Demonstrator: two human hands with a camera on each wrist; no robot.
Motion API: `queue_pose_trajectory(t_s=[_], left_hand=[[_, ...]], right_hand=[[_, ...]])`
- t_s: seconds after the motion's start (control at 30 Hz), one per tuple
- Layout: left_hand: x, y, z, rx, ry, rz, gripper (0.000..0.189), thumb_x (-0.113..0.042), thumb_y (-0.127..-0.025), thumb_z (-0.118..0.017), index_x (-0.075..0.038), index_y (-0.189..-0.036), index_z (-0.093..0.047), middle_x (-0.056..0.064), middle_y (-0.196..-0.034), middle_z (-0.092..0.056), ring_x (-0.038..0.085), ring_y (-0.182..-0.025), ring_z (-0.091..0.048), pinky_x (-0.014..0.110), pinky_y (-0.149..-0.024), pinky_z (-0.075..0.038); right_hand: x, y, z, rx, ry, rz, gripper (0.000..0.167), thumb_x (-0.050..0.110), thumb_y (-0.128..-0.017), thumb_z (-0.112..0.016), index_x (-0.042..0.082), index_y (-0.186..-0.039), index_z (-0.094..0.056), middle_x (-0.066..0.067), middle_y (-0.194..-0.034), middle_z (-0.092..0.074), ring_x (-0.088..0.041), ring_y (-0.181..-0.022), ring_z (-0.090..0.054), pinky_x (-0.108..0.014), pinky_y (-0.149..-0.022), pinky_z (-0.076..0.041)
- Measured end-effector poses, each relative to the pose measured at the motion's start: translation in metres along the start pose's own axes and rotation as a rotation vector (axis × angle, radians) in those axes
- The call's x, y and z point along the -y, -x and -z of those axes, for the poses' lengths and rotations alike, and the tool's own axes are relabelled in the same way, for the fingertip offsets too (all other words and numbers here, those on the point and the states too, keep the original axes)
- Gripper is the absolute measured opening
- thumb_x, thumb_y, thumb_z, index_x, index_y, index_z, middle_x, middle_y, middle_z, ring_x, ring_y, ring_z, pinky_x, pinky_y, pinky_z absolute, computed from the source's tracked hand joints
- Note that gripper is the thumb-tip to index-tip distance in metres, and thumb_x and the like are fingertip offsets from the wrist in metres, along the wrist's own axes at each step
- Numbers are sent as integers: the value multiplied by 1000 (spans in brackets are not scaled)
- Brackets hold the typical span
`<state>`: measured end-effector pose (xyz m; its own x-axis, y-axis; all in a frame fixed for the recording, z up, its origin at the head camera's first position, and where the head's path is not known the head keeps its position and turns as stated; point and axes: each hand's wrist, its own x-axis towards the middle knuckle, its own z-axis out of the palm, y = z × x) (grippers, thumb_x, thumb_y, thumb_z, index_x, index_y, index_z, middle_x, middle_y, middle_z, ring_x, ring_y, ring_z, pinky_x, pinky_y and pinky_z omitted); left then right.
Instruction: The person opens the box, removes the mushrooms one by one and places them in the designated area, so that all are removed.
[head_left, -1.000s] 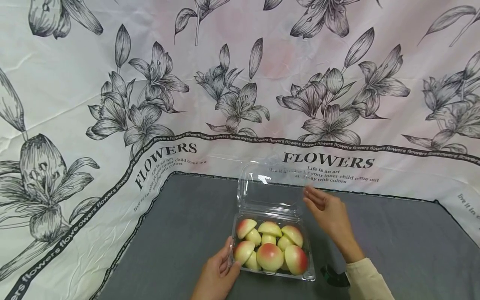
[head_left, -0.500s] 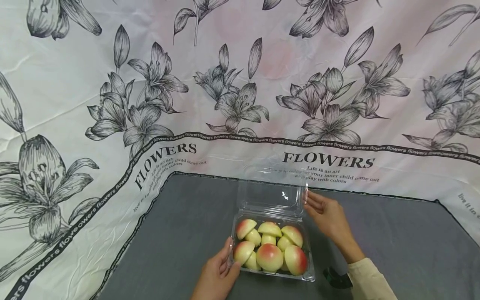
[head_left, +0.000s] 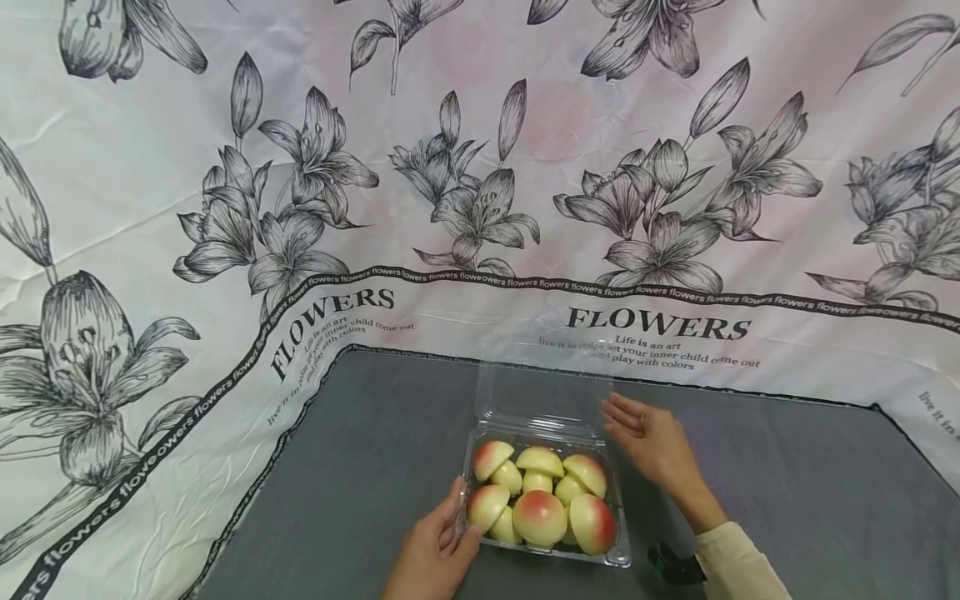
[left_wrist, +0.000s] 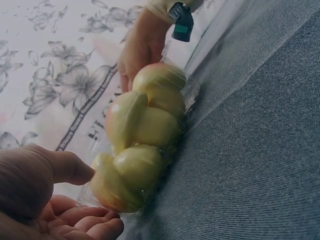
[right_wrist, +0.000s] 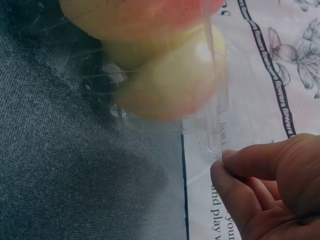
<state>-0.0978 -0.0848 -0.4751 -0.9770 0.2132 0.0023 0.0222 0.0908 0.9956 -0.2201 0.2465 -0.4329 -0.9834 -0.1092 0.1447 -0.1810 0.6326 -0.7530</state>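
A clear plastic clamshell box (head_left: 551,552) sits on the grey cloth in the head view, its lid (head_left: 543,392) raised and tilted back. Inside lie several yellow-green mushroom-shaped pieces (head_left: 540,517) with red-blushed caps. At the box's left side my left hand (head_left: 437,542) grips the rim, thumb on top and fingers at the outer wall. My right hand (head_left: 652,437) is beside the lid's lower right edge; in the right wrist view its thumb and forefinger pinch the clear plastic edge. The left wrist view shows the pieces (left_wrist: 145,125) through the box's wall, near my left thumb.
Grey cloth (head_left: 360,467) covers the table. Behind and to the left hangs a white curtain (head_left: 480,308) printed with flowers and lettering. A small dark device (head_left: 675,563) shows by the right sleeve (head_left: 738,562).
The lid has tilted further back. My right hand has slid down along the lid's right edge, towards the hinge. The left hand and the pieces stay in place.
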Motion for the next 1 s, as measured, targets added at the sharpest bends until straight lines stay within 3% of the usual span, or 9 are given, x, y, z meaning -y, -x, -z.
queue_pose_trajectory(t_s=[0.13,0.27,0.43,0.6,0.77,1.0], left_hand=[[2,2,-1,-10,-2,-51,74,-19,-105,-67,15,-159,-29,37,-160,-33,48,-148,-33,35,-113,-47],[2,2,-2,-17,12,-72,73,-18,-105,-67,14,-159,-29,36,-160,-34,46,-147,-34,27,-111,-46],[0,2,-2,-12,16,-57,74,-20,-106,-67,14,-159,-29,36,-161,-32,47,-148,-33,35,-113,-46],[-1,3,-1,-3,16,3,75,-22,-106,-67,14,-160,-28,36,-162,-30,49,-149,-32,43,-113,-48],[-1,2,0,8,19,15,76,-22,-106,-67,13,-160,-27,35,-163,-28,48,-150,-30,44,-115,-46],[0,1,1,18,14,7,76,-22,-107,-66,14,-160,-25,38,-162,-28,50,-149,-31,46,-114,-48]], right_hand=[[-2,0,1,25,10,-12,54,15,-104,-71,-1,-153,-54,-10,-137,-69,-27,-123,-68,-28,-98,-60],[-3,0,1,61,21,-18,55,19,-105,-70,-1,-154,-52,-9,-139,-67,-28,-128,-65,-49,-108,-53],[-4,-1,1,82,15,-22,57,20,-105,-70,-4,-152,-52,-13,-138,-67,-32,-130,-63,-52,-109,-52],[-7,0,-1,105,28,-41,59,23,-104,-71,-7,-151,-52,-17,-137,-67,-36,-131,-61,-56,-113,-47],[-7,2,-2,129,-12,-53,61,21,-106,-69,-9,-154,-47,-19,-141,-64,-35,-128,-65,-47,-104,-58],[-9,4,-3,162,-53,-68,60,21,-107,-67,-11,-153,-46,-20,-142,-65,-33,-125,-68,-37,-96,-63]])
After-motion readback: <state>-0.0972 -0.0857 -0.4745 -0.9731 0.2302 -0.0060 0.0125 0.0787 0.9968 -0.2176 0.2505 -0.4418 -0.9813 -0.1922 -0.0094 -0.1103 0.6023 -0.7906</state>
